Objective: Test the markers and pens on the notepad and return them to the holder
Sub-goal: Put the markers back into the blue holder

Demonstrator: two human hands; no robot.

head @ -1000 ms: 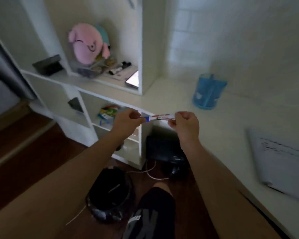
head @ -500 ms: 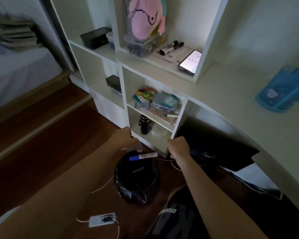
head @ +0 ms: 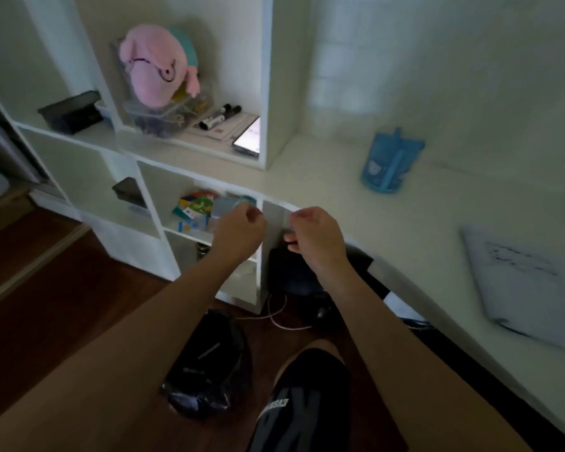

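Observation:
My left hand [head: 238, 230] and my right hand [head: 313, 234] hover side by side in front of the shelf unit, just off the desk's left end. Both have their fingers curled in, and I see no marker in either. The blue pen holder [head: 388, 164] stands on the white desk [head: 356, 207], far right of my hands. The notepad [head: 519, 275], with dark scribbles on it, lies at the desk's right side. Two black markers [head: 219, 115] lie on the upper shelf.
A bin lined with a black bag [head: 209, 363] stands on the wooden floor below my hands, with a thin pale stick shape inside. A lit phone [head: 250, 138] and a pink plush toy [head: 154, 66] sit on the upper shelf. My knee [head: 307, 396] is at the bottom.
A second ago both hands held a blue-capped marker between them; half a second ago they held it low over the bin. Now both hands are raised, and the marker is no longer in them.

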